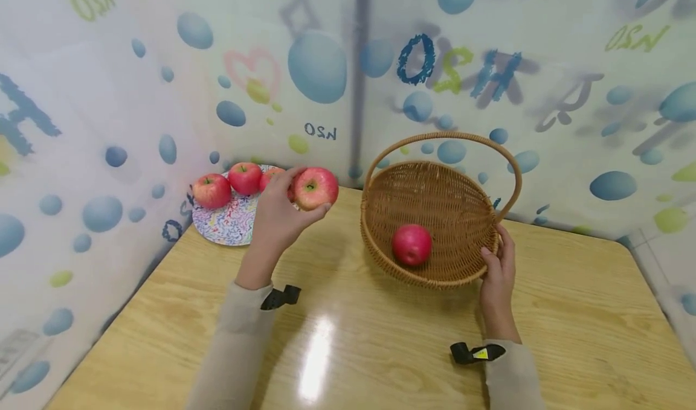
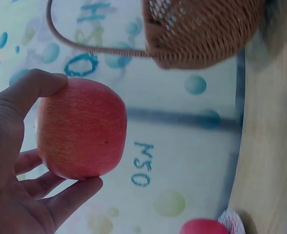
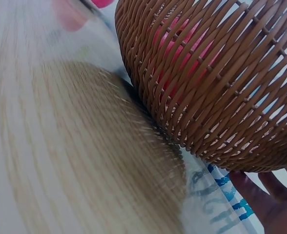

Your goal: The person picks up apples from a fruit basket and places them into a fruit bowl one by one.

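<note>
My left hand (image 1: 280,211) grips a red apple (image 1: 316,188) between thumb and fingers, raised above the table. In the left wrist view the thumb lies over one side of this apple (image 2: 82,129) and the fingertips press the other. On the right, my right hand (image 1: 499,277) holds the rim of a brown wicker basket (image 1: 435,198), thumb inside and fingers outside. The basket is tilted with its opening facing me. One darker red apple (image 1: 411,245) lies inside; its colour shows through the weave in the right wrist view.
A patterned plate (image 1: 223,229) at the back left carries several apples, among them one at its left edge (image 1: 212,191); my left hand partly covers it. The basket's tall handle (image 1: 446,135) arches upward. A printed curtain-like wall (image 1: 321,120) stands right behind the wooden table (image 1: 380,349).
</note>
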